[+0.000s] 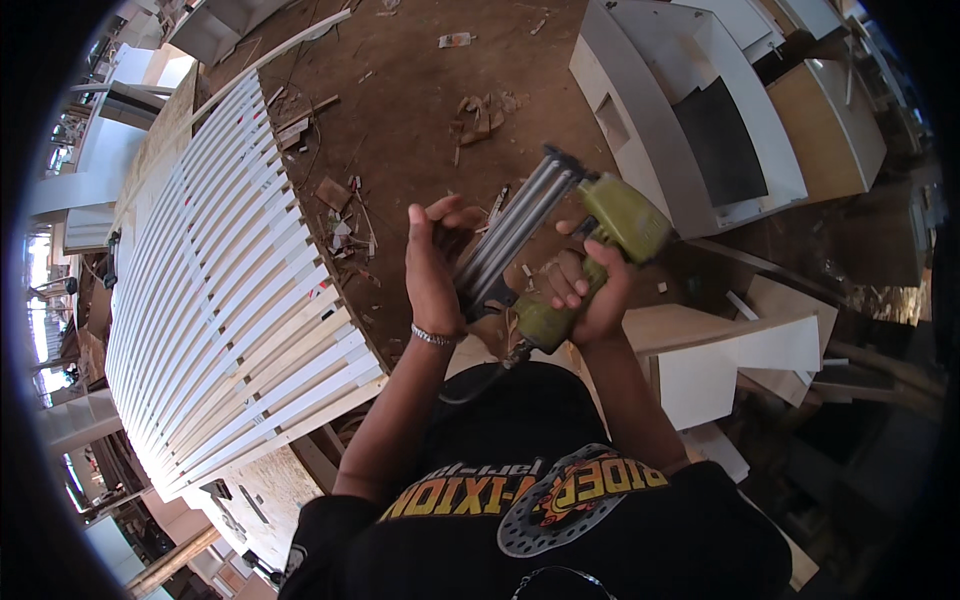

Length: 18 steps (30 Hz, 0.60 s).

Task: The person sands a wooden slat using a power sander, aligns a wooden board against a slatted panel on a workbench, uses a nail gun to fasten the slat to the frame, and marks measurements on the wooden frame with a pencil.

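Observation:
A green pneumatic nail gun [625,215] with a long silver magazine is in front of my chest. My right hand [603,305] is wrapped round its green handle, and an air hose runs from the fitting at the handle's base. My left hand [435,265] is raised beside the magazine, its fingers apart and partly curled, gripping nothing that shows. The palm is close to the magazine's lower end; whether they touch I cannot tell. To my left lies a large panel of pale wooden slats [235,250] set in parallel rows.
White and wooden cabinet carcasses [640,130] stand at the far right. Nearer on the right are loose white boards [697,380]. Wood scraps and litter [480,118] lie on the brown dirt floor [400,70]. More boards stand beyond the slatted panel.

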Each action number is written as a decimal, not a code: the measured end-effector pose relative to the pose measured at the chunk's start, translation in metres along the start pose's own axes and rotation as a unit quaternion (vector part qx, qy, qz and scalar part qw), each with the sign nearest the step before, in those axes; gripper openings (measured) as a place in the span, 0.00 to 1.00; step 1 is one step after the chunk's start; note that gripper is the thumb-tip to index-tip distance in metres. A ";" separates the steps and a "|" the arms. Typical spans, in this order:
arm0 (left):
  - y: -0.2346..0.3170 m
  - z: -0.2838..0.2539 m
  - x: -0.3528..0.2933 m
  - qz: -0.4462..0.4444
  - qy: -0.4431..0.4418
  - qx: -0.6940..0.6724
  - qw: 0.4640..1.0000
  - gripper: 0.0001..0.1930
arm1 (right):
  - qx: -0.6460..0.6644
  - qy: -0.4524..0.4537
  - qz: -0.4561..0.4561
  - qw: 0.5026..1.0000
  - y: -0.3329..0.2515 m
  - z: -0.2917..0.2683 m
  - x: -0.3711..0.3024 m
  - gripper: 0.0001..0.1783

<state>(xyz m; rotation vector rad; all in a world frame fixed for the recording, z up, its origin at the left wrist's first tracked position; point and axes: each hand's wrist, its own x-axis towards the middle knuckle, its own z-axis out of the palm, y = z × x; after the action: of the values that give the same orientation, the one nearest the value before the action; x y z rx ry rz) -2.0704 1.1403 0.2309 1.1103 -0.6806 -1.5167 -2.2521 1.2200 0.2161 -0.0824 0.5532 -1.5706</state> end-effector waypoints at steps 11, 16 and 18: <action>-0.052 0.053 0.182 -0.159 -0.207 -0.045 0.964 0.38 | -0.388 0.008 -0.127 0.913 -0.043 0.046 0.112 0.28; -0.090 0.026 0.277 -0.241 -0.355 0.032 0.903 0.46 | -0.482 -0.019 -0.227 0.846 -0.074 0.052 0.250 0.25; -0.081 0.007 0.301 -0.329 -0.427 0.018 0.842 0.44 | -0.327 -0.019 -0.219 0.919 -0.108 0.075 0.314 0.15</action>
<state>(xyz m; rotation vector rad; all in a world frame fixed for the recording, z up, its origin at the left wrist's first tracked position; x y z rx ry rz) -2.1046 0.8716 0.0774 0.6577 -0.9672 -2.6663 -2.3524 0.8950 0.2363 -0.7890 1.0666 -1.7423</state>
